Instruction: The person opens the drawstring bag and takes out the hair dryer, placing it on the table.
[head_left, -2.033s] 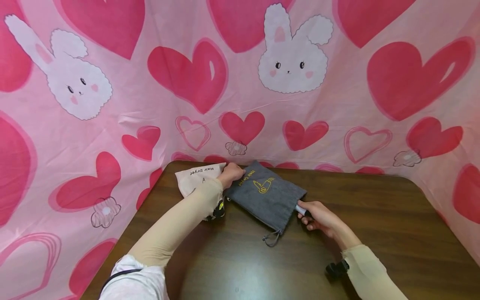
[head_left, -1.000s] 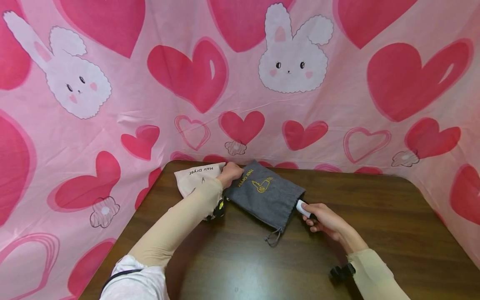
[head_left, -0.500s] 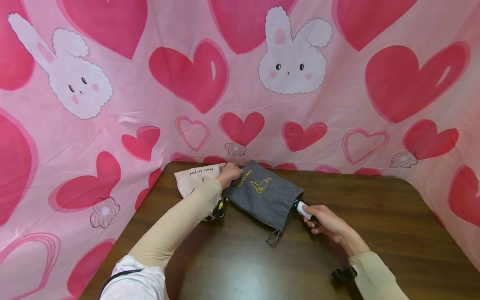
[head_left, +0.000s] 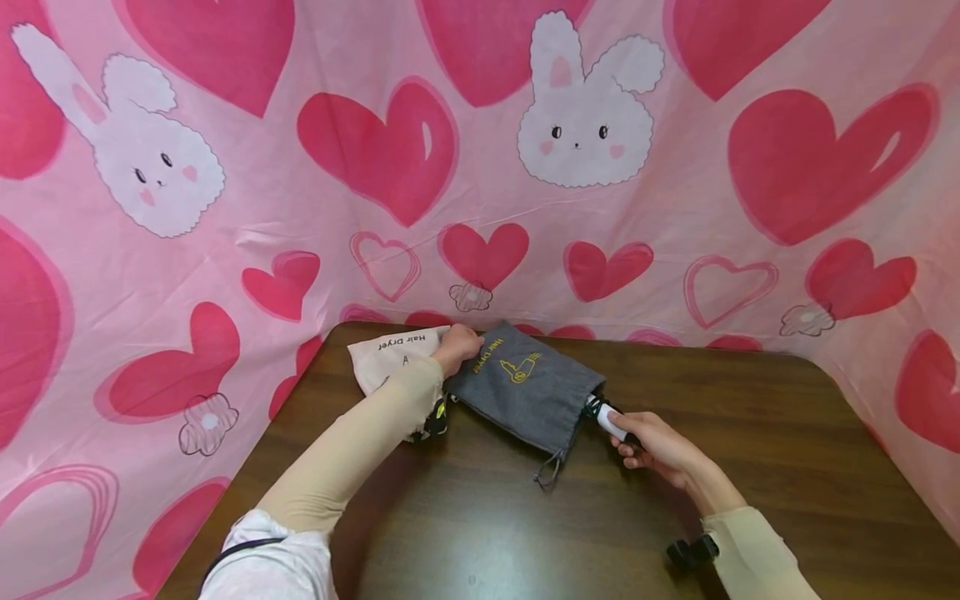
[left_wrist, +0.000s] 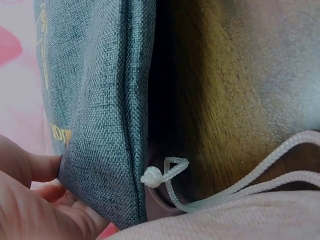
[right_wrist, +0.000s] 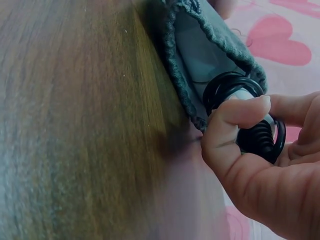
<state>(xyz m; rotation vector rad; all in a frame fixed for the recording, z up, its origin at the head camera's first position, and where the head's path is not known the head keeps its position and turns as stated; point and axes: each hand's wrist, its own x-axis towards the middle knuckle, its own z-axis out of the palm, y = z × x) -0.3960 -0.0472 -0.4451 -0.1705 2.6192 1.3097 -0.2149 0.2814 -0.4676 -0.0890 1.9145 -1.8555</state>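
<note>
A grey cloth drawstring bag (head_left: 540,383) with yellow "Hair Dryer" print lies slanted on the table. My left hand (head_left: 459,350) pinches its closed far-left corner; in the left wrist view thumb and fingers hold the cloth (left_wrist: 100,110). At the open mouth (right_wrist: 235,45), my right hand (head_left: 662,448) grips the white handle of a hair dryer (head_left: 609,421). Its black cord (right_wrist: 227,87) loops around the handle close to the mouth, and the right wrist view shows a ribbed black cord end (right_wrist: 257,139) by the palm. The dryer's head is hidden inside the bag.
A white "Hair Dryer" bag (head_left: 390,354) lies at the table's back left, partly behind my left forearm. White cord (left_wrist: 285,160) with a knot shows in the left wrist view. Pink heart-print cloth (head_left: 480,192) rises behind the wooden table (head_left: 480,533).
My right hand has drawn right and slightly toward me. More of the white handle and black cord now shows outside the bag's mouth. My left hand keeps holding the corner, almost still.
</note>
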